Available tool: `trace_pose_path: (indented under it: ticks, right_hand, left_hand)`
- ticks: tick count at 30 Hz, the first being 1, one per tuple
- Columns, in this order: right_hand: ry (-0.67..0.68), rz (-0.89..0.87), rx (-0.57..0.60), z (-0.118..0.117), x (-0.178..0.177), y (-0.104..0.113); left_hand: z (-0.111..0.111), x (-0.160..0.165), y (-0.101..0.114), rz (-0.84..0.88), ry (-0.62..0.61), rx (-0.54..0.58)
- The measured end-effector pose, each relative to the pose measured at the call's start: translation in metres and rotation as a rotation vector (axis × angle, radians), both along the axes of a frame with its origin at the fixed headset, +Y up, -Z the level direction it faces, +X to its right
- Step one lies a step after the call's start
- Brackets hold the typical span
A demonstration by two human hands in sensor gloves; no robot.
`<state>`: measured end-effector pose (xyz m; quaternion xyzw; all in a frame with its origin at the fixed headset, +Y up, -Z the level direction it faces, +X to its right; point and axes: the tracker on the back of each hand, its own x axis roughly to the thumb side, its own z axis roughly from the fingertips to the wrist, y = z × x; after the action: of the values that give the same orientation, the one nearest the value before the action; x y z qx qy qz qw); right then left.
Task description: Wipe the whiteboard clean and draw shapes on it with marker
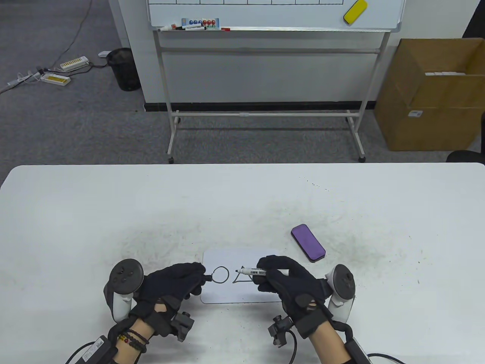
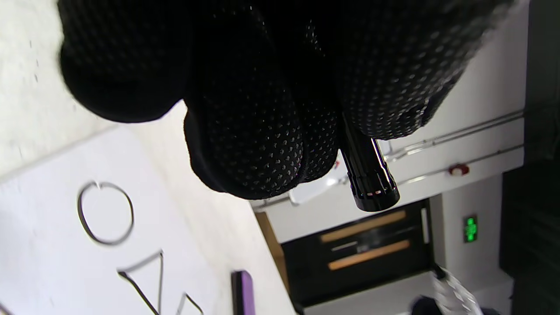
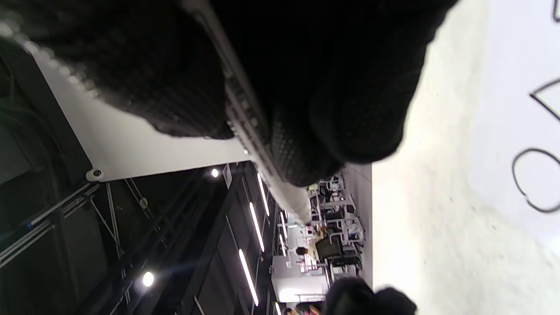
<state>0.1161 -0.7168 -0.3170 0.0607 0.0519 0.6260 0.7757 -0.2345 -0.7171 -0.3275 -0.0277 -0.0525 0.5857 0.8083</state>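
A small whiteboard (image 1: 242, 294) lies on the table near its front edge, with a drawn circle (image 1: 220, 274) and a triangle (image 1: 242, 279) on it. My right hand (image 1: 267, 276) grips a white marker (image 1: 254, 271) over the triangle, black tip pointing left. My left hand (image 1: 197, 280) rests at the board's left edge and pinches the marker's black cap (image 2: 369, 175). In the left wrist view the circle (image 2: 105, 213) and the triangle (image 2: 144, 275) show below the fingers. The marker's barrel (image 3: 267, 175) runs under my right palm. A purple eraser (image 1: 308, 242) lies beyond the board, to the right.
The table (image 1: 113, 212) shows grey smudges around the board. Behind it stand a large whiteboard on a wheeled frame (image 1: 265, 113) with a yellow eraser (image 1: 355, 11), a cardboard box (image 1: 432, 94) at right and a black bin (image 1: 123, 68) at left.
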Motion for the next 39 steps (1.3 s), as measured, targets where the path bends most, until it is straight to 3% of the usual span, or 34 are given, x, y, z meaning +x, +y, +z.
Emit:
trace_pose_path:
  ticks: [12,15,17,19,24,29,33,35,39]
  right_hand:
    - [0.085,0.103,0.005,0.004,-0.025,-0.006]
    - [0.095,0.076,0.009,0.006,-0.031,-0.005]
    - [0.119,0.074,0.044,0.005,-0.030,-0.002]
    - [0.126,0.066,0.045,0.004,-0.032,-0.001]
    - [0.132,-0.004,0.015,0.002,-0.033,-0.005]
    - [0.183,-0.084,0.032,0.002,-0.032,-0.004]
    - [0.110,0.005,0.098,0.002,-0.030,0.000]
    - [0.024,0.090,0.170,0.002,-0.025,0.009]
    - [-0.143,0.216,0.256,0.002,-0.004,0.027]
  left_hand:
    - [0.011,0.019,-0.003,0.041,-0.005,-0.064]
    - [0.013,0.026,-0.004,0.045,-0.059,-0.020]
    - [0.011,0.030,0.004,0.053,-0.152,0.089]
    - [0.013,0.034,0.011,-0.012,-0.161,0.166]
    - [0.014,0.035,0.012,0.023,-0.187,0.154]
    - [0.014,0.038,0.014,0.022,-0.214,0.210]
    - [0.015,0.042,0.014,-0.067,-0.236,0.257]
    - [0.016,0.046,0.015,-0.145,-0.284,0.267]
    - [0.022,0.044,0.021,-0.260,-0.252,0.319]
